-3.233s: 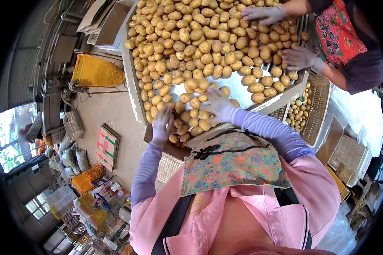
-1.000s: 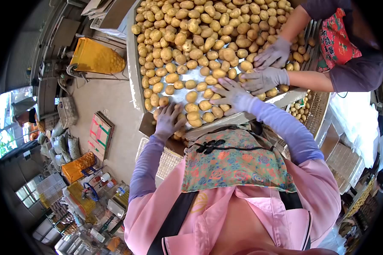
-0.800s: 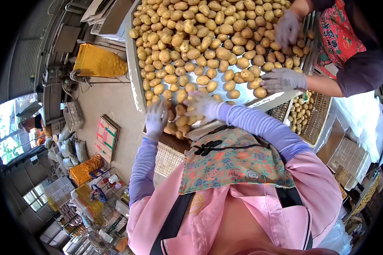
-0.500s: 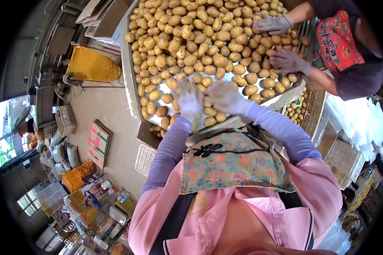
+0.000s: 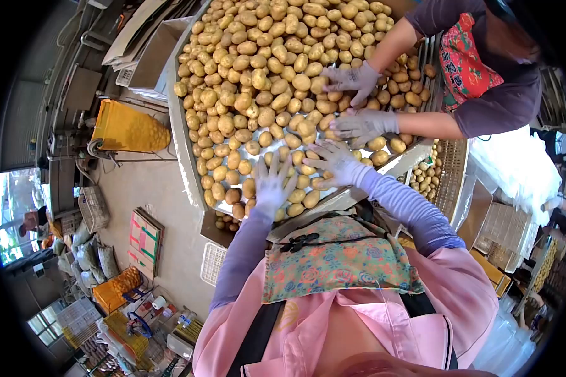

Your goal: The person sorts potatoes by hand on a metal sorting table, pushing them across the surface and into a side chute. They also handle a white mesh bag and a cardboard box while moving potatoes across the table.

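Many yellow-brown potatoes (image 5: 245, 81) are heaped on a wide sorting table (image 5: 185, 157) with a raised pale rim. My left hand (image 5: 273, 183), in a light glove, lies with fingers spread over loose potatoes near the table's front edge. To its right, my right hand (image 5: 334, 161) is also gloved and open, its fingers stretched leftward against potatoes. Neither hand is closed round a potato. Some potatoes under the palms are hidden. Below my left wrist, a few potatoes (image 5: 223, 220) sit in an opening at the table's corner.
A co-worker's gloved hands (image 5: 363, 125) reach onto the potatoes from the right, close to my right hand. Beyond the right rim stands a brown crate (image 5: 451, 179). On the left are a yellow mesh bag (image 5: 129, 125), a cardboard box (image 5: 157, 60) and a white basket (image 5: 212, 262).
My hands have moved apart and my fingers are spread. The co-worker's hands have reached further left across the potatoes, nearer to mine. Potatoes near the front have shifted.
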`<action>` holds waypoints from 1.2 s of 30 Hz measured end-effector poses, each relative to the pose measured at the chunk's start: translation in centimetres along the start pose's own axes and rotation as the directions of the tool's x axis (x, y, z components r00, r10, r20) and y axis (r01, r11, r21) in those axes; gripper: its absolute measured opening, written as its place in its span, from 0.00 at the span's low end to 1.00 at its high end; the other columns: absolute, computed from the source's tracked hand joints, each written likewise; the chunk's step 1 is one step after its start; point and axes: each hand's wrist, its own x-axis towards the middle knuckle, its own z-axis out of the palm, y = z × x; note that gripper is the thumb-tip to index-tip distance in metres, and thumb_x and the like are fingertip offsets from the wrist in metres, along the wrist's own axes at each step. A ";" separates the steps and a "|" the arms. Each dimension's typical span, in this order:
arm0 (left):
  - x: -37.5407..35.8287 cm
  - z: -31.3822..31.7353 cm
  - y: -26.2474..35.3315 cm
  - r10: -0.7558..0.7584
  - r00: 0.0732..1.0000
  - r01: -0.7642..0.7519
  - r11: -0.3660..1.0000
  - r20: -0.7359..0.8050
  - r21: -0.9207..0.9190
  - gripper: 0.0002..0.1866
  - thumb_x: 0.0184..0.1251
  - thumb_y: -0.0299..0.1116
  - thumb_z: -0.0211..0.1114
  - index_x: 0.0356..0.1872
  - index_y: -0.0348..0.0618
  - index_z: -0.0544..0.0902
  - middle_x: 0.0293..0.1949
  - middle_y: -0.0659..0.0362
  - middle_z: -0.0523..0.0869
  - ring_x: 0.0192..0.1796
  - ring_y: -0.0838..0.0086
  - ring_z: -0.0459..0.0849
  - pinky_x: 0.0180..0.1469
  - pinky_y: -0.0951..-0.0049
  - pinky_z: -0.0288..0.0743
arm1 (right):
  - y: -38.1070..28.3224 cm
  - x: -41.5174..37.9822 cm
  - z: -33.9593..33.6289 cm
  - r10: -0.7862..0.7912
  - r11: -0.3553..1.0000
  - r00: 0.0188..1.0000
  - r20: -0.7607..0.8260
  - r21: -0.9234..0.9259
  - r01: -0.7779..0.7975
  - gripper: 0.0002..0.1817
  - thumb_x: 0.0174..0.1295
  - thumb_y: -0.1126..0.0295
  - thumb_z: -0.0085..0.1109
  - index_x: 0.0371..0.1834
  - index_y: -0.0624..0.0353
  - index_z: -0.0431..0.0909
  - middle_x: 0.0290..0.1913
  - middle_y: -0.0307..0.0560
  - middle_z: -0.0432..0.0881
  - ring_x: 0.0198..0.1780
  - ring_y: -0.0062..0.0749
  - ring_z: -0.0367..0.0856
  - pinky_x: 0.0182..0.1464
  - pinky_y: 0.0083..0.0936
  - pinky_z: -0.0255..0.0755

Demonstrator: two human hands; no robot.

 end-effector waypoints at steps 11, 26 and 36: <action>-11.4 -4.9 -9.1 -0.004 0.996 0.023 0.975 -0.087 0.220 0.28 0.73 0.41 0.65 0.73 0.49 0.78 0.71 0.49 0.78 0.74 0.54 0.75 0.80 0.38 0.56 | -6.0 4.9 4.0 -0.220 0.975 0.975 0.030 0.026 0.219 0.42 0.53 0.32 0.67 0.75 0.24 0.75 0.81 0.51 0.66 0.80 0.61 0.61 0.81 0.62 0.47; -5.1 0.6 -1.8 0.086 0.996 -0.086 0.993 0.012 0.081 0.35 0.70 0.54 0.65 0.78 0.63 0.73 0.82 0.53 0.66 0.82 0.37 0.57 0.80 0.33 0.48 | 1.6 -1.9 -5.7 0.034 0.972 0.999 0.006 -0.235 -0.031 0.45 0.51 0.38 0.73 0.75 0.34 0.74 0.79 0.48 0.68 0.79 0.66 0.59 0.78 0.65 0.52; -17.4 -7.3 -11.0 -0.362 0.915 0.397 0.886 -0.178 0.241 0.27 0.73 0.44 0.64 0.70 0.45 0.79 0.64 0.51 0.83 0.69 0.54 0.76 0.78 0.42 0.57 | -5.9 5.7 1.7 -0.287 0.941 0.918 0.275 -0.099 0.324 0.46 0.50 0.43 0.75 0.78 0.18 0.69 0.82 0.48 0.66 0.81 0.73 0.55 0.83 0.65 0.45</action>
